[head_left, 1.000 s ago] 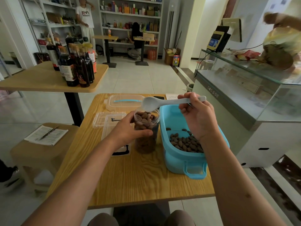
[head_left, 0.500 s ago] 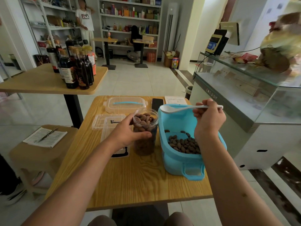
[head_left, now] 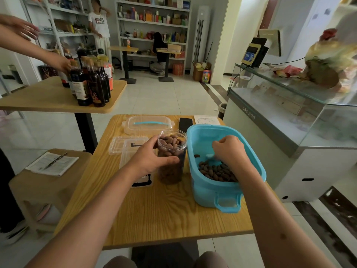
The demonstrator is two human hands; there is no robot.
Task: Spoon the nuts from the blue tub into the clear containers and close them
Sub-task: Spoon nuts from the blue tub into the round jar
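Note:
A clear round jar [head_left: 172,149], nearly full of brown nuts, stands upright and lidless on the wooden table [head_left: 154,209]. My left hand [head_left: 152,157] is wrapped around its left side. Right beside it sits the blue tub [head_left: 218,188] with a layer of nuts [head_left: 216,172] at its bottom. My right hand [head_left: 230,151] is down inside the tub, closed on the white spoon [head_left: 210,156], whose bowl just shows among the nuts.
Flat clear lids and containers [head_left: 125,146] lie left of the jar, a larger clear lid [head_left: 147,124] behind. A black phone [head_left: 185,123] and a paper sheet [head_left: 206,119] lie at the far edge. A glass counter [head_left: 289,105] stands right; a table of dark bottles [head_left: 90,82] left, with another person's hand on them.
My right hand has carried the spoon from above the jar across and down into the blue tub's nuts. My left hand stays on the jar. Another person's arms have appeared at the bottles.

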